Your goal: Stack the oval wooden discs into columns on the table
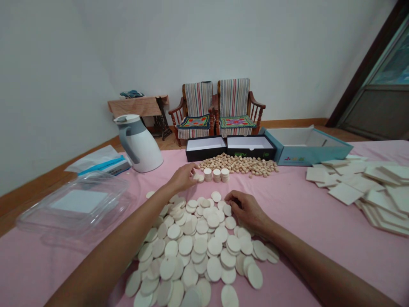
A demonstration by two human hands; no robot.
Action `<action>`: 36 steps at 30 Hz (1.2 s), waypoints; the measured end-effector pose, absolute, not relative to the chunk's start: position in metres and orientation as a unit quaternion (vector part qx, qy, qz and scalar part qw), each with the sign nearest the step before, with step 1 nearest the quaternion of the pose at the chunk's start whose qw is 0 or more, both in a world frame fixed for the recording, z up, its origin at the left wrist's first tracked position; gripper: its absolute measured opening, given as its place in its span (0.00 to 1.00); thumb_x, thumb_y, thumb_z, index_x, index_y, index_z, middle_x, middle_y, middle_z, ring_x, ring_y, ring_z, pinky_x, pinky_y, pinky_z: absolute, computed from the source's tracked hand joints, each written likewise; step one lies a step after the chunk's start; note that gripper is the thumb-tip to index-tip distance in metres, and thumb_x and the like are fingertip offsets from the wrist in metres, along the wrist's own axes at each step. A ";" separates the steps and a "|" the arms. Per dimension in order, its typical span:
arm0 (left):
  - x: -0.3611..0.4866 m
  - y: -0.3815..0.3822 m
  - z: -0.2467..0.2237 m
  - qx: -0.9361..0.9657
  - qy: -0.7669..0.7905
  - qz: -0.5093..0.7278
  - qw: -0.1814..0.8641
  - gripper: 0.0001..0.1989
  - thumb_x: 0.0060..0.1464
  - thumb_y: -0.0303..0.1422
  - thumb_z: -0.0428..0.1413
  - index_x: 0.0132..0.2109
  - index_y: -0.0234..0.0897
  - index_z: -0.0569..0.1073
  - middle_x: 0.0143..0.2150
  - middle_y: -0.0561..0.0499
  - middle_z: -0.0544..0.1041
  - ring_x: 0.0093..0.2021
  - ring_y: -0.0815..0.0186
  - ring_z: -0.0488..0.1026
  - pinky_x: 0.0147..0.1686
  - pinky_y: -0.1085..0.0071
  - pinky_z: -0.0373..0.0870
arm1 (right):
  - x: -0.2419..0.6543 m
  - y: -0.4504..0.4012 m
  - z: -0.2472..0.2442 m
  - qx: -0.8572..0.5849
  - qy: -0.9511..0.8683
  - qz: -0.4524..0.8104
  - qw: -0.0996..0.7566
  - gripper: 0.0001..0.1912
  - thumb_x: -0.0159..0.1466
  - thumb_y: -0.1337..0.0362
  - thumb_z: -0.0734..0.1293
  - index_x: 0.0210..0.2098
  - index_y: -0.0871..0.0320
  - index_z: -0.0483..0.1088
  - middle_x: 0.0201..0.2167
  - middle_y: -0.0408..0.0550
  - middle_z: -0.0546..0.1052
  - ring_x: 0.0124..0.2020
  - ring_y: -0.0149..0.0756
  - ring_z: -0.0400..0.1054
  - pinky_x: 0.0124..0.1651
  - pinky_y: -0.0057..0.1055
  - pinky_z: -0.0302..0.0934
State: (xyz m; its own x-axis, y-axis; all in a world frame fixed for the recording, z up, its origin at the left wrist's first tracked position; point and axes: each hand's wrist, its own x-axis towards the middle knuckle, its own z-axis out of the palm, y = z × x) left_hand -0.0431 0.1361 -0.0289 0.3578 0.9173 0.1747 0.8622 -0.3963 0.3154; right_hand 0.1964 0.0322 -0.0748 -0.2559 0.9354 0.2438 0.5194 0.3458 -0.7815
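1. Two hands are held over a pink-clothed worktop [306, 264].
2. The left hand [182, 178] is loosely curled just beside three short stacks of pale wooden discs [216, 175], with small wooden pegs [238, 165] beyond it.
3. The right hand [246, 209] is curled above a loose heap of larger discs [194, 251], its fingers [230, 197] at the heap's edge.
4. Whether either hand grasps a disc cannot be told.

Single head-worn view, facing forward and down from above the left hand [183, 178] and right hand [247, 211], both close to the camera over the pink surface [47, 273]. The frame reaches past the surface's far edge to the chairs [195, 111] and wall [204, 47].
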 end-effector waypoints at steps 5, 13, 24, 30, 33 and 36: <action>-0.034 0.143 -0.032 0.819 0.541 0.168 0.096 0.25 0.41 0.28 0.59 0.50 0.36 0.67 0.36 0.52 0.74 0.33 0.66 0.72 0.33 0.73 0.66 | 0.195 0.032 -0.074 -0.495 -0.735 0.293 0.358 0.10 0.57 0.72 0.58 0.32 0.59 0.70 0.26 0.45 0.74 0.27 0.31 0.65 0.31 0.25 0.56; -0.036 0.137 -0.035 0.813 0.535 0.209 0.093 0.23 0.41 0.26 0.57 0.48 0.35 0.69 0.37 0.51 0.74 0.33 0.66 0.71 0.33 0.73 0.66 | 0.195 0.033 -0.074 -0.495 -0.739 0.286 0.355 0.11 0.56 0.73 0.58 0.32 0.59 0.70 0.27 0.45 0.74 0.28 0.30 0.65 0.32 0.25 0.56; -0.007 0.090 -0.024 0.911 0.351 0.129 0.173 0.18 0.45 0.24 0.56 0.46 0.39 0.75 0.40 0.51 0.77 0.39 0.65 0.72 0.38 0.74 0.66 | 0.196 0.033 -0.075 -0.492 -0.739 0.289 0.358 0.11 0.57 0.72 0.57 0.33 0.60 0.70 0.26 0.44 0.74 0.26 0.30 0.65 0.31 0.25 0.56; 0.007 0.085 -0.037 0.929 0.336 0.111 0.112 0.10 0.48 0.28 0.57 0.40 0.38 0.76 0.36 0.50 0.75 0.39 0.63 0.70 0.38 0.72 0.65 | 0.195 0.033 -0.077 -0.490 -0.741 0.288 0.357 0.12 0.56 0.73 0.57 0.33 0.59 0.70 0.28 0.45 0.75 0.28 0.30 0.65 0.32 0.25 0.57; 0.003 0.083 -0.037 0.923 0.350 0.127 0.101 0.10 0.48 0.28 0.57 0.41 0.37 0.75 0.39 0.48 0.75 0.41 0.62 0.70 0.40 0.70 0.65 | 0.196 0.033 -0.077 -0.492 -0.742 0.285 0.356 0.12 0.56 0.73 0.57 0.33 0.59 0.70 0.28 0.45 0.75 0.28 0.30 0.66 0.32 0.25 0.57; -0.010 0.088 -0.031 0.903 0.379 0.177 0.099 0.15 0.49 0.28 0.57 0.46 0.38 0.73 0.44 0.48 0.74 0.42 0.64 0.71 0.42 0.70 0.67 | 0.196 0.033 -0.077 -0.493 -0.740 0.283 0.359 0.11 0.56 0.73 0.57 0.33 0.59 0.70 0.27 0.44 0.74 0.27 0.30 0.65 0.31 0.25 0.56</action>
State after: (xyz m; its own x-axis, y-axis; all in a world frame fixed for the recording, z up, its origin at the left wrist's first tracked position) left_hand -0.0098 0.0880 -0.0305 0.6501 0.7191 0.2455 0.6492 -0.6936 0.3123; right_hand 0.1962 0.0334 -0.0769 -0.2568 0.9331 0.2518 0.5268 0.3536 -0.7729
